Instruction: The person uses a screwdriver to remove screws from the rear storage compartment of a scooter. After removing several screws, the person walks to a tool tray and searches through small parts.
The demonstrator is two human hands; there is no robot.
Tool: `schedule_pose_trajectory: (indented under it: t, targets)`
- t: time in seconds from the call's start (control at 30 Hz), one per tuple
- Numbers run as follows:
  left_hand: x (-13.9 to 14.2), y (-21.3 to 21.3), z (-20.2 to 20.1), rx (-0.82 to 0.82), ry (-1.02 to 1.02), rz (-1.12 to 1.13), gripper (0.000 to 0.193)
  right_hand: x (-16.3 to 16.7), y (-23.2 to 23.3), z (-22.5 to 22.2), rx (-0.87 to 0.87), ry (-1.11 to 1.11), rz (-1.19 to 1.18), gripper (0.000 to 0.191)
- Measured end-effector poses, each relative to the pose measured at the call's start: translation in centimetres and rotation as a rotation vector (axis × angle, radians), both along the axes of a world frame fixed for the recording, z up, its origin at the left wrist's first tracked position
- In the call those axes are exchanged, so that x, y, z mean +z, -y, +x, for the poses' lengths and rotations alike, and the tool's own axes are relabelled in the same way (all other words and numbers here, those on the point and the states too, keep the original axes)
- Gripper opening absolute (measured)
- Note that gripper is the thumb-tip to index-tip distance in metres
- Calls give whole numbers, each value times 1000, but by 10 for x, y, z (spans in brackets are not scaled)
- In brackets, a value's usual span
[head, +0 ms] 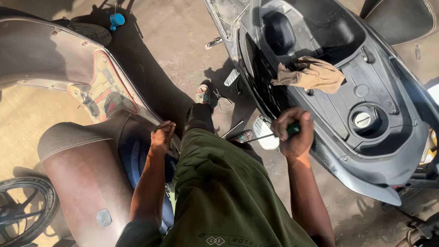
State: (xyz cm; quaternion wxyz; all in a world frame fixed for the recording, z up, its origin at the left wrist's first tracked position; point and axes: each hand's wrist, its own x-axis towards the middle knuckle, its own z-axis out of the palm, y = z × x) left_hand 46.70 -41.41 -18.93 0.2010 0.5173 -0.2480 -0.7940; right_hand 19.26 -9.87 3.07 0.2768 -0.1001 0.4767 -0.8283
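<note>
the right hand [295, 135] is wrapped tight around a green-handled screwdriver [270, 134]. its long thin shaft points toward nine o'clock, beside the dark scooter [366, 151]. the left hand [162, 137] rests flat and open on the brown scooter seat [87, 183], farther off.

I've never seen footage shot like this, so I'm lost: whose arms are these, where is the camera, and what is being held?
The camera sits on a person's head and looks down, so the two arms are their own. The right hand grips a green-handled screwdriver, its shaft pointing left beside a grey scooter. That scooter's seat is up, showing the storage tub, a fuel cap and a tan rag lying on it. The left hand rests on a second scooter with a brown seat. The person wears olive trousers. Pliers and other small tools lie on the concrete ground.
</note>
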Motion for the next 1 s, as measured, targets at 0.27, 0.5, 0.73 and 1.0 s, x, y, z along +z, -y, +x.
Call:
schedule_pose_trajectory:
  t: [0.27,0.5,0.73,1.0]
  targets:
    - [1,138,-15,35,54,9,18,-42,233,-39,214,-64,459,33]
    - [9,413,-74,-364,75,-165,25,-130,467,-115,343,-548,1161,36]
    - [8,577,-192,-676,196,-505,15,-178,530,-147,802,89,1781,51]
    - [-49,798,-488,-736,-474,-420,9,-216,713,-256,747,278,1623,46]
